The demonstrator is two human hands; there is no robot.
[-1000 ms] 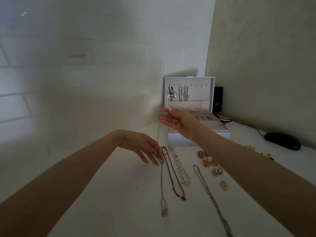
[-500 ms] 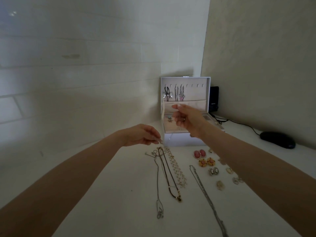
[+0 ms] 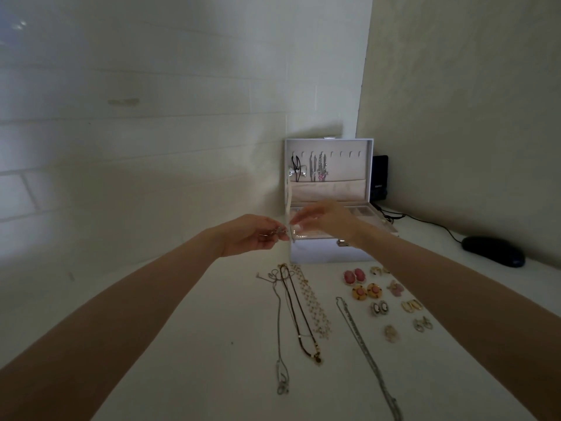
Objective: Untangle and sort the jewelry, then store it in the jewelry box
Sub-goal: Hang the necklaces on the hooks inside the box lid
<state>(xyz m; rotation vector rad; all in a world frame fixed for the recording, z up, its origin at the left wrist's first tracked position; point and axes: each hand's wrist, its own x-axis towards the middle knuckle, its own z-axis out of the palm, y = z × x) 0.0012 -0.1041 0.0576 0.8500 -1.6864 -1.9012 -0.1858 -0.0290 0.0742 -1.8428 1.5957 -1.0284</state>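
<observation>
My left hand [image 3: 252,237] pinches a small silver chain [image 3: 277,231] just in front of the open box [image 3: 315,253]. My right hand [image 3: 329,220], blurred, reaches toward it; whether it grips, I cannot tell.

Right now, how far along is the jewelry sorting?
Done: hanging pieces fill some hooks in the jewelry box lid. Four necklaces lie stretched out side by side on the table, with earrings paired beside them.
In hand: the left hand pinches a small silver piece by the box. The right hand reaches toward it, its grip blurred.
Left: every necklace and earring on the table needs storing.
</observation>
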